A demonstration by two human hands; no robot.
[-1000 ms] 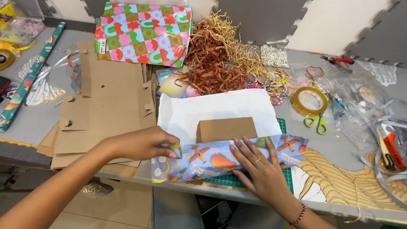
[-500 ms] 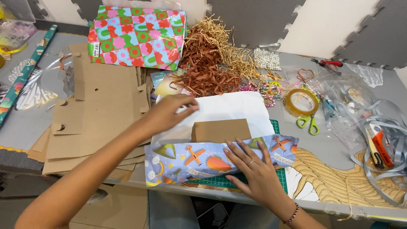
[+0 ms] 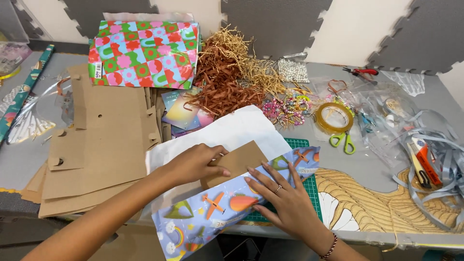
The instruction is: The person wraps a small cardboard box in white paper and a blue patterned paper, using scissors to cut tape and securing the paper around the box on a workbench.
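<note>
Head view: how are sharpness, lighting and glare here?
Head view: evenly lit, soft shadows only; left hand and right hand sharp on the brown cardboard box; faint sheen on the clear cellophane bags; table edges bow slightly, wide-angle distortion.

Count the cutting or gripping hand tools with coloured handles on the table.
2: green-handled scissors below the tape roll, and red-handled pliers by the far wall. Others may hide in the clutter at right.
</note>
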